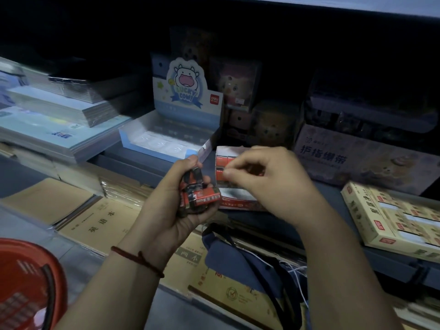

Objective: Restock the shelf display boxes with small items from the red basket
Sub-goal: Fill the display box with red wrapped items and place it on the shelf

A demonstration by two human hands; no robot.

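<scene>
Before the dark grey shelf (142, 167), my left hand (176, 210) is gripping small red-and-black packets (201, 197). My right hand (269, 177) is curling at the red-and-white cardboard display box (238, 201), and I cannot tell its hold. The red plastic basket (31, 279) is sitting near left.

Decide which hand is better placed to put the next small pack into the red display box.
Right. The right hand hovers over the red display box, fingers curled; the left hand is full, gripping the small packs.

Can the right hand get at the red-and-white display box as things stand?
Likely yes: the right hand is right at the red-and-white display box, nothing between. The left hand, gripping small red items, sits off to its side.
</scene>
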